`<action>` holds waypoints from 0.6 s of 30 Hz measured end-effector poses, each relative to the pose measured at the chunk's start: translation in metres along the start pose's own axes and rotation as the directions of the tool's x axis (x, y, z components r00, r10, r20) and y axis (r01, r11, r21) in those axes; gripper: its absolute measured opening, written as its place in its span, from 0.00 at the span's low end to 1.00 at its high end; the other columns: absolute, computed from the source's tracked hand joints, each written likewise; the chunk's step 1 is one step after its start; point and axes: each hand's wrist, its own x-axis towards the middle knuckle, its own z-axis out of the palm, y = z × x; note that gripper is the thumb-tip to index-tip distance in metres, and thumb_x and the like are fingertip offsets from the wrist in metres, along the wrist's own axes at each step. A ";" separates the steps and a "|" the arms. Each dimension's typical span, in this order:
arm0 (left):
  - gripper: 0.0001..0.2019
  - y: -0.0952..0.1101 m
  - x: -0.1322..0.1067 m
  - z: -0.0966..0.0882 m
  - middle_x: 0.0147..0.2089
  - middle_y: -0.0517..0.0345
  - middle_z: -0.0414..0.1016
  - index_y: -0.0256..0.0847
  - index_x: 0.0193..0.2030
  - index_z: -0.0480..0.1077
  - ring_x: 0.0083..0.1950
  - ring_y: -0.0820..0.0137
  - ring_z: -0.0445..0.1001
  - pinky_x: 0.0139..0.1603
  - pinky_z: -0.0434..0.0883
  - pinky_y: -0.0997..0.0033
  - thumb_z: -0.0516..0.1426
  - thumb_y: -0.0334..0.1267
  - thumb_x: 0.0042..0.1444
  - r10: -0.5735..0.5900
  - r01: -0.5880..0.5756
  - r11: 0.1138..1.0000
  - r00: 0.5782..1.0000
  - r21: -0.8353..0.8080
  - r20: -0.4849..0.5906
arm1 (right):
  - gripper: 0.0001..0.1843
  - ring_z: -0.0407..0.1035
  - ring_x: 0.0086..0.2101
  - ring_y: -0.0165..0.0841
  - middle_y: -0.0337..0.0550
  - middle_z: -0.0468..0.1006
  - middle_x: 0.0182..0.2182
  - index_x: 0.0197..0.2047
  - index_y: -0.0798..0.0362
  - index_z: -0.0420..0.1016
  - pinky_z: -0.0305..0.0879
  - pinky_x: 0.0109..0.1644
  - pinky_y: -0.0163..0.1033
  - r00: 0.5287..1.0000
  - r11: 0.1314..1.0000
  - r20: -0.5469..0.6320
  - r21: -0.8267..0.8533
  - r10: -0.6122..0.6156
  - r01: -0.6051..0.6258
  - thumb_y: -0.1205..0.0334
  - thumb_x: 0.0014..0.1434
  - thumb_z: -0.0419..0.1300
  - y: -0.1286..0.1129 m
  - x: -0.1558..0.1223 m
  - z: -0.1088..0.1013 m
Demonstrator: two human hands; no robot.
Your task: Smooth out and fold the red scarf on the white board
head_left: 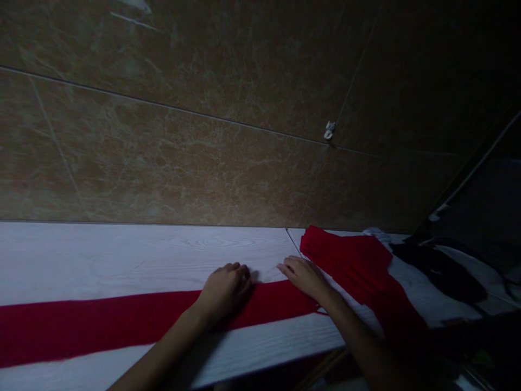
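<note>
pressing my left hand and right hand, fingers loosely flat and gripping nothing, on the red scarf lying along the white table, i'm judging it soft, light, probably knitted, best pinched at its edge.

From my remote seat the view was dim overall, with the brightest patch on the white tabletop left of my left hand. Light seemed to fall from the upper left. Beyond my right hand the frame sank into near black (the corners worst of all). The red cloth looked soft, and the wall tile lines bowed at the edges.
</note>
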 end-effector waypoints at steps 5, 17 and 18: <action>0.23 0.000 -0.023 0.004 0.70 0.50 0.68 0.46 0.67 0.67 0.72 0.54 0.62 0.71 0.58 0.44 0.46 0.46 0.71 0.155 -0.155 0.988 0.988 -0.008 0.004 | 0.22 0.62 0.63 0.38 0.50 0.70 0.64 0.63 0.51 0.71 0.54 0.68 0.46 0.993 0.992 0.006 0.023 -0.121 0.121 0.56 0.73 0.48 -0.028 -0.021 0.001; 0.34 -0.004 -0.048 0.003 0.79 0.51 0.42 0.46 0.77 0.47 0.79 0.50 0.37 0.74 0.38 0.30 0.39 0.60 0.70 0.097 -0.089 0.994 0.985 -0.062 0.140 | 0.33 0.33 0.73 0.40 0.43 0.42 0.75 0.76 0.47 0.48 0.28 0.74 0.62 0.949 0.993 0.299 -0.022 -0.101 0.113 0.43 0.74 0.43 -0.055 -0.035 0.001; 0.33 -0.008 -0.051 -0.003 0.79 0.53 0.42 0.48 0.77 0.47 0.79 0.51 0.36 0.74 0.38 0.31 0.39 0.59 0.71 0.077 -0.070 0.996 0.987 -0.051 0.143 | 0.33 0.32 0.73 0.39 0.42 0.42 0.75 0.76 0.46 0.47 0.28 0.74 0.61 0.953 0.993 0.284 -0.025 -0.104 0.116 0.43 0.74 0.42 -0.059 -0.033 0.002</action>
